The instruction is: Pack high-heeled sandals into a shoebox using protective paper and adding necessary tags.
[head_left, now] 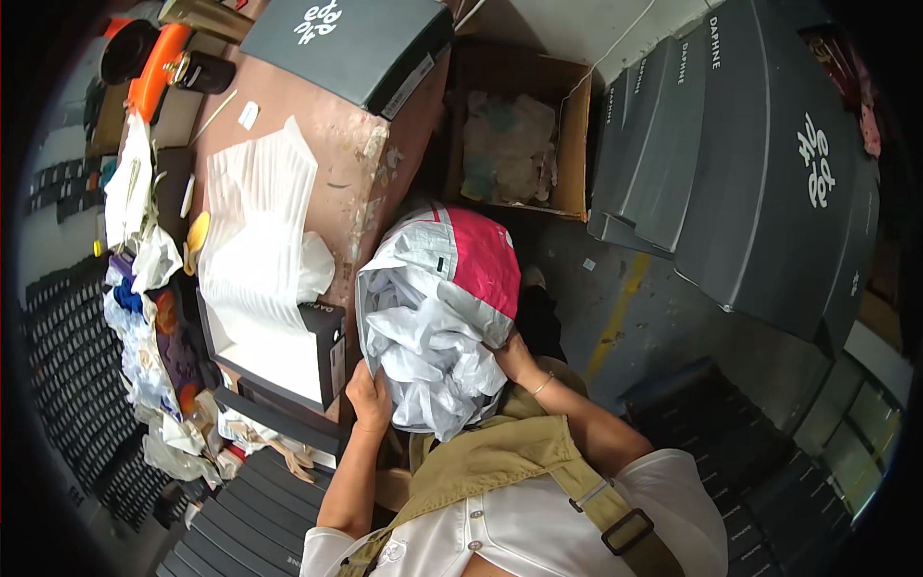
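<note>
A grey and pink woven sack (481,258) leans against my front, its mouth turned toward me. Crumpled thin white plastic bags (433,361) fill the opening. My left hand (370,394) is closed on the sack's left rim, thumb side up. On the opposite side my right hand (519,359) grips the sack's right edge, and part of its fingers is hidden behind the material. Left of the sack, on the reddish worktable (336,192), lies an open dark shoebox (332,351) with white ribbed foam sheet (255,231) spread out of it.
A closed dark shoebox (356,48) sits at the table's far end. Beyond the sack stands a cardboard carton (574,144) holding crumpled waste. Large stacked dark boxes (750,173) rise at the right. An orange tool (159,72) and a dark jar (204,72) are at the far left.
</note>
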The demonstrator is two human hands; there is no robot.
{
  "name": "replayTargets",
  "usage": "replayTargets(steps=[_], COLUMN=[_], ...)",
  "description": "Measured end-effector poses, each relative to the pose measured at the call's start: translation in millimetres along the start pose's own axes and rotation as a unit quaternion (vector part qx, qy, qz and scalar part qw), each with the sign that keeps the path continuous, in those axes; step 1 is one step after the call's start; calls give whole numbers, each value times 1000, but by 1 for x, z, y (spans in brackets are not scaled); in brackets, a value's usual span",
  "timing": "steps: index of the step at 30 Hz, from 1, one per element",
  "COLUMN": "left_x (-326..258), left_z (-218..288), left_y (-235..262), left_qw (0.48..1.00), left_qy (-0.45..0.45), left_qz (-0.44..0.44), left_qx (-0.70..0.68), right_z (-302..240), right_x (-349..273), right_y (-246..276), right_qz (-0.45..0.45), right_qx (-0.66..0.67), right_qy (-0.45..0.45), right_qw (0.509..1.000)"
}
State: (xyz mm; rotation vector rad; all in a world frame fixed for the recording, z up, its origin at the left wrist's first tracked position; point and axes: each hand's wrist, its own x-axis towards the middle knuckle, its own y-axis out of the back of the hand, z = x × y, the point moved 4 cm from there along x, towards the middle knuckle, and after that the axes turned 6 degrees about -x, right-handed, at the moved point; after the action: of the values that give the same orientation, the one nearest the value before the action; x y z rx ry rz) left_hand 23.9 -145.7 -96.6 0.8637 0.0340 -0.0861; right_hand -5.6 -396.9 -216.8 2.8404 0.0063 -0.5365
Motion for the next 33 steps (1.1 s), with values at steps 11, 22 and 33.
replayTargets(steps=[11,22,33], left_x=[15,77,219], left_z=[8,-59,-160], left_y=[-28,-132,-174], left_qw=[942,991,980], left_qy=[157,27,28], left_qz=[29,-121,55], left_qx=[-296,42,189], right_z=[101,89,30], right_x=[79,168,199], right_y=[-135,-170,-119], right_qz=[-76,-47,-39], right_qx=[470,337,52], right_qy=[-341,-161,34], right_qw=[811,926,997])
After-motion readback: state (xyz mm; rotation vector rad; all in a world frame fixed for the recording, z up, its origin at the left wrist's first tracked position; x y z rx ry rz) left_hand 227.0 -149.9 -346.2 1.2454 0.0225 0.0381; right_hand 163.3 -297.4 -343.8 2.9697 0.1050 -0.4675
